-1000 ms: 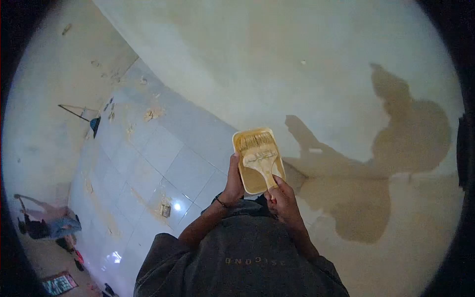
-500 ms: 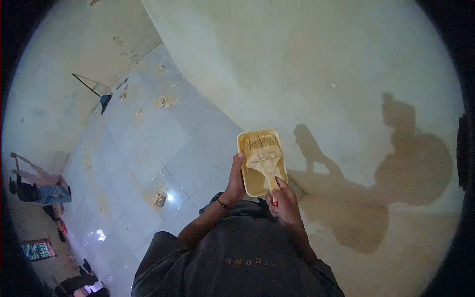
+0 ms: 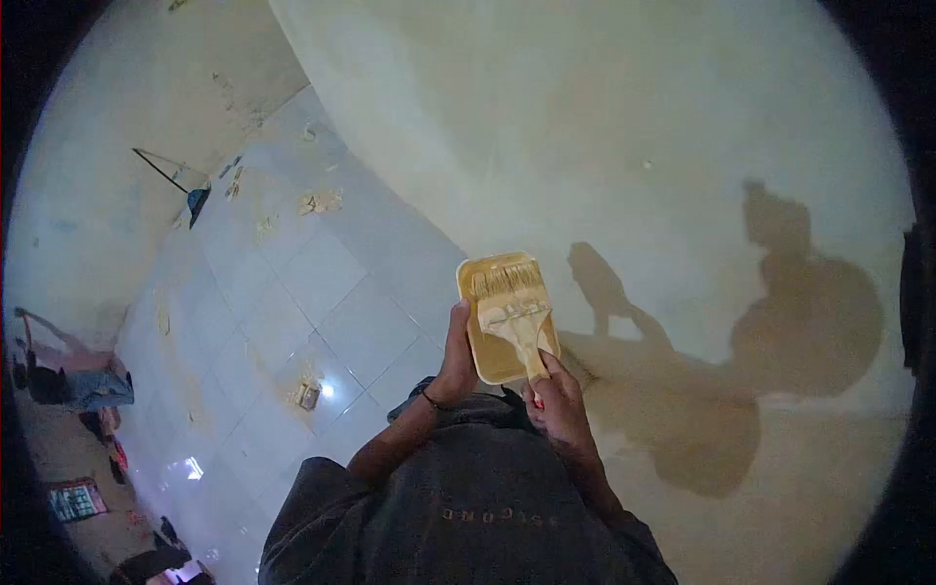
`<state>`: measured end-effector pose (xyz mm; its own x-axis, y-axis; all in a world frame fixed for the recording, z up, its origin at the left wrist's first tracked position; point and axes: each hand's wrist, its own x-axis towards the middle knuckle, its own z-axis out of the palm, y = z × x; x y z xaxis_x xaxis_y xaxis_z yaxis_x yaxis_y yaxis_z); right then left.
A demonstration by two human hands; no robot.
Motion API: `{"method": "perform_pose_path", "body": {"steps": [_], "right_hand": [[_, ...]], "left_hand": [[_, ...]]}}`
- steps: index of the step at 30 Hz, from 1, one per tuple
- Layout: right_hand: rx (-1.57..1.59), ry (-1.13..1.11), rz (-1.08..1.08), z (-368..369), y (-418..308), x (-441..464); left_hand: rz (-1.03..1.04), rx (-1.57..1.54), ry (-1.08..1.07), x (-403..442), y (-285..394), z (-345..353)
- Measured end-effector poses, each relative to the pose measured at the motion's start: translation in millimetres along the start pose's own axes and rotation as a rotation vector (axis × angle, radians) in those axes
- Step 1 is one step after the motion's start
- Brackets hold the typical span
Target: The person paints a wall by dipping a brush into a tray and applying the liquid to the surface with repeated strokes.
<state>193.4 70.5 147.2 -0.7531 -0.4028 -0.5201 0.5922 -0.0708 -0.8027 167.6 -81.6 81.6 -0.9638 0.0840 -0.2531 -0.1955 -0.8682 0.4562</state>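
Two hands, both occupied, in front of the torso. Left hand point(image 3: 456, 366): closed around the near-left side of a shallow tray point(image 3: 499, 378), thumb up along its edge. Right hand point(image 3: 563, 402): clenched on the handle point(image 3: 531, 359) of a wide brush point(image 3: 520, 317), just beside the tray's near-right corner; whether it also bears on the tray, cannot tell. Brush lies over the tray, bristles point(image 3: 505, 281) towards the far end, ahead of both hands. Pale yellow-brown coating on ferrule and bristles; similar colour inside the tray. To the right of and beyond the right hand, a plain wall point(image 3: 546, 146) with cast shadows; left of the left hand, tiled floor point(image 3: 322, 273) with scattered pale residue. Handling note (judgement): tray best held level by a firm left grip, brush turned from the wrist with light pressure — both bristle faces coated evenly, excess wiped off against the inner side, drips caught within the rim — and handle gripped near the ferrule for control.
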Motion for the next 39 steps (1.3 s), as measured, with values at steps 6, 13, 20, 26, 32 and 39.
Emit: {"method": "perform_pose_path", "body": {"steps": [6,13,20,26,32,39], "right_hand": [[-0.025,0.025,-0.013,-6.1,6.5,5.1],[-0.022,0.038,-0.007,-5.7,10.1,5.4],[-0.031,0.048,-0.064,6.0,1.7,-2.9],[-0.003,0.049,-0.053,8.8,-2.2,-4.5],[0.064,0.082,-0.061,12.0,2.6,-3.4],[0.104,0.058,0.016,5.3,1.8,-1.9]], "left_hand": [[0.055,0.089,0.002,4.2,-1.8,-1.4],[-0.005,0.037,0.017,4.0,1.3,3.9],[-0.025,0.036,-0.020,1.5,11.2,10.7],[-0.084,-0.004,-0.047,5.6,14.2,6.6],[-0.084,0.013,-0.033,4.9,16.2,12.1],[-0.061,0.032,-0.052,8.1,10.3,6.7]]}}
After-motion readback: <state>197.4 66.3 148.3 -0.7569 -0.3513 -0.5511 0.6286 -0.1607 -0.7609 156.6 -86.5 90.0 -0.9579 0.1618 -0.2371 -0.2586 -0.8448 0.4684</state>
